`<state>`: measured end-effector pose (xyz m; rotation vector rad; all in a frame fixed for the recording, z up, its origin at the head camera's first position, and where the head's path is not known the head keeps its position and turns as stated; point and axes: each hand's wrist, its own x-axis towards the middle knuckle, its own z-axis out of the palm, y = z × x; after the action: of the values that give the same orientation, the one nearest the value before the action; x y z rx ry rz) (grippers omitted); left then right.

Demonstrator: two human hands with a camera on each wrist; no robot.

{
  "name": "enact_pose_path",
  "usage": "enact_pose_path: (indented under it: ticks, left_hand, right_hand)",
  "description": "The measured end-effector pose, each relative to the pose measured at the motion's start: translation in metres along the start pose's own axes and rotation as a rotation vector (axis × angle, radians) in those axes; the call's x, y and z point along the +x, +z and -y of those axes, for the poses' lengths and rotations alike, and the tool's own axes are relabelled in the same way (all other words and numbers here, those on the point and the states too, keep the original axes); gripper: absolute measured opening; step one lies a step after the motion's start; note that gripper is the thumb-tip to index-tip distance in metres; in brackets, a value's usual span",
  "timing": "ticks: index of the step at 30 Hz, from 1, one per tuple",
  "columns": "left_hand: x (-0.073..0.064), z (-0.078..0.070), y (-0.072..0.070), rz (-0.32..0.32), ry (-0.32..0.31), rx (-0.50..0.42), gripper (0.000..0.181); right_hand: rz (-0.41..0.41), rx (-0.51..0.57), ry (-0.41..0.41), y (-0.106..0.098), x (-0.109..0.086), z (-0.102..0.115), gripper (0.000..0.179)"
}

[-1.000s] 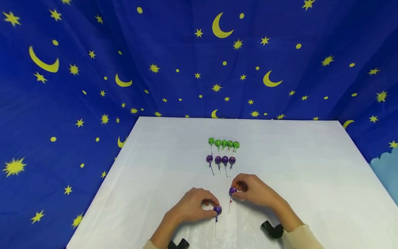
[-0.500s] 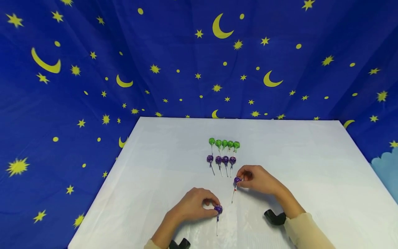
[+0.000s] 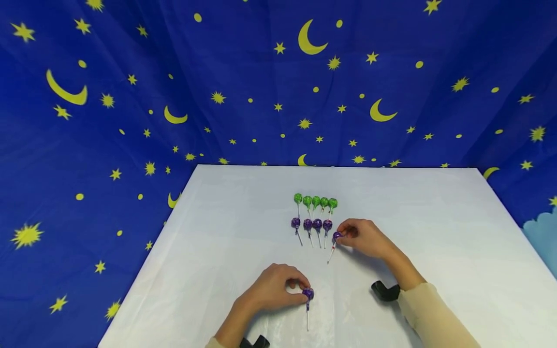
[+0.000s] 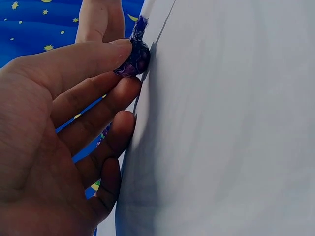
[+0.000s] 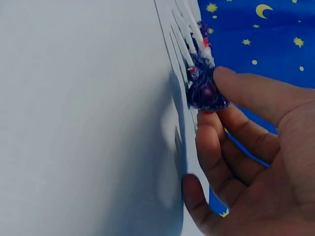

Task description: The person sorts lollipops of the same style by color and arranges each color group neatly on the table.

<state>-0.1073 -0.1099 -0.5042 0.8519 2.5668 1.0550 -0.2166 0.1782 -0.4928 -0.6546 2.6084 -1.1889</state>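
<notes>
My left hand (image 3: pixel 280 288) pinches the head of a purple-wrapped lollipop (image 3: pixel 308 293) near the front of the table, its white stick pointing toward me. In the left wrist view, thumb and fingers grip that lollipop's wrapper (image 4: pixel 135 59) close to the tabletop. Farther right and forward, my right hand (image 3: pixel 364 237) holds another purple lollipop (image 3: pixel 337 236) by its head, stick slanting down and left. It is just right of a row of purple lollipops (image 3: pixel 317 224). Behind that row lie several green lollipops (image 3: pixel 316 201), heads away from me.
The white table (image 3: pixel 226 217) reaches back to a blue cloth (image 3: pixel 261 72) with yellow moons and stars. Black wrist-worn pieces (image 3: pixel 385 291) sit under both forearms.
My right hand has carried its purple lollipop forward and to the right, up beside the end of the purple row. The left hand with its lollipop has stayed nearly still.
</notes>
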Motion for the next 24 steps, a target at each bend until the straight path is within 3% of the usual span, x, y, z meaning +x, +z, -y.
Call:
enact_pose_path:
  ticks: [5, 13, 24]
  left_hand:
    - [-0.002, 0.000, 0.000, 0.004, -0.019, -0.007, 0.017]
    - [-0.002, 0.000, -0.001, -0.006, 0.011, -0.023, 0.016]
    - [-0.001, 0.002, 0.001, -0.035, -0.003, -0.015, 0.016]
  right_hand:
    - [-0.031, -0.004, 0.044, -0.001, 0.009, -0.001, 0.024]
    - [-0.076, -0.040, 0.061, -0.005, 0.018, -0.003, 0.025]
    - [-0.065, -0.041, 0.076, -0.002, 0.026, -0.010, 0.024]
